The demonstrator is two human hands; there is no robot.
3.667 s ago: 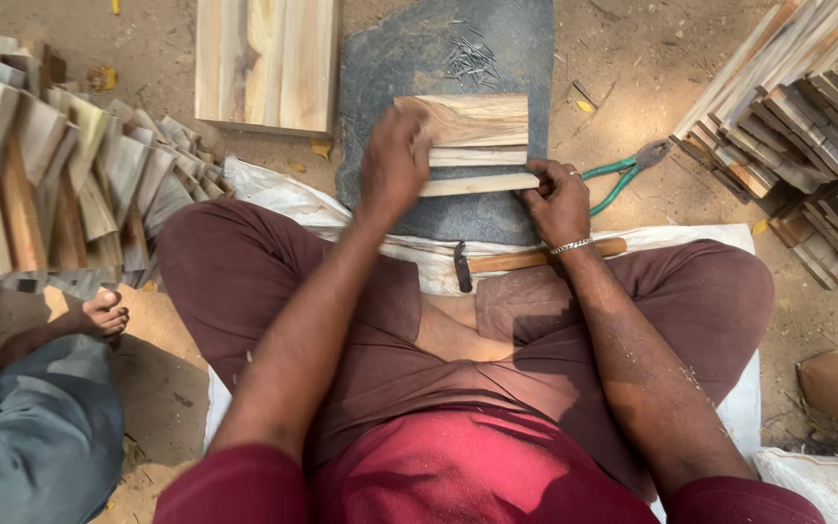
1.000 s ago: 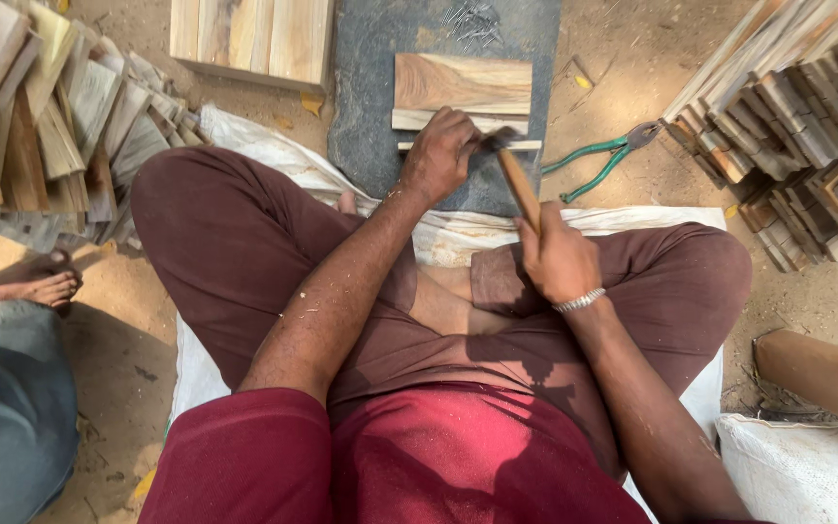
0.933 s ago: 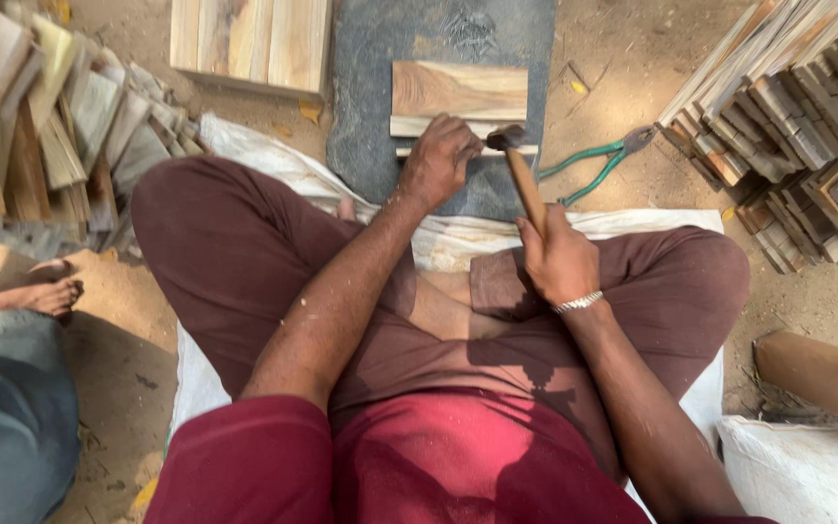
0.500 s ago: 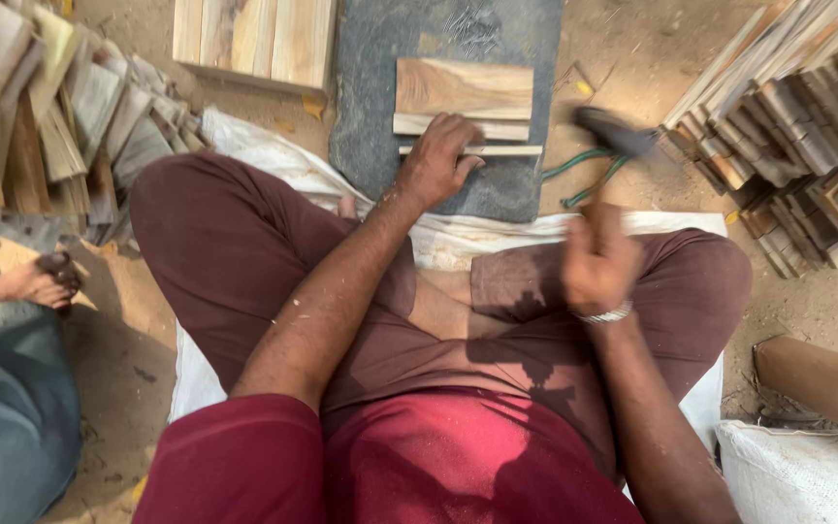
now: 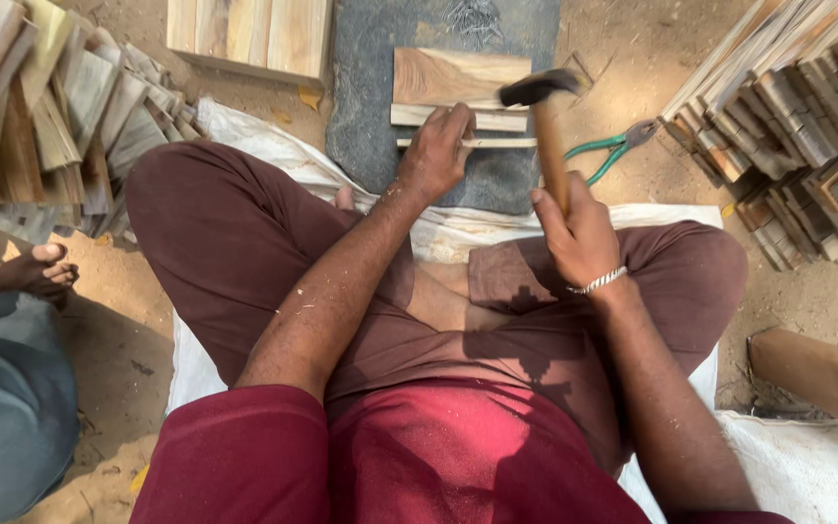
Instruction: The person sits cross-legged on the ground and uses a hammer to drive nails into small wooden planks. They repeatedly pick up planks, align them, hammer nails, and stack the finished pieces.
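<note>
My right hand (image 5: pixel 576 229) grips the wooden handle of a hammer (image 5: pixel 542 116), whose dark head hangs over the right end of a thin wooden strip (image 5: pixel 501 143). My left hand (image 5: pixel 435 151) presses down on that strip, fingers pinched at its left part. Just beyond the strip lie a second narrow strip and a wider wooden board (image 5: pixel 458 78). All of these rest on a dark stone slab (image 5: pixel 366 87) on the ground in front of my crossed legs.
Green-handled pliers (image 5: pixel 613 147) lie right of the slab. Stacks of cut wood pieces (image 5: pixel 807 126) fill the right side, more wood pieces (image 5: pixel 41 107) the left, and a plank panel (image 5: pixel 249 34) lies at the top. Another person's foot (image 5: pixel 36 272) is at left. A cardboard box (image 5: pixel 817 374) sits at right.
The hammer struck near the strip, swung up and to the right, and now has come back down over the strip's right end. My left hand stayed on the strip.
</note>
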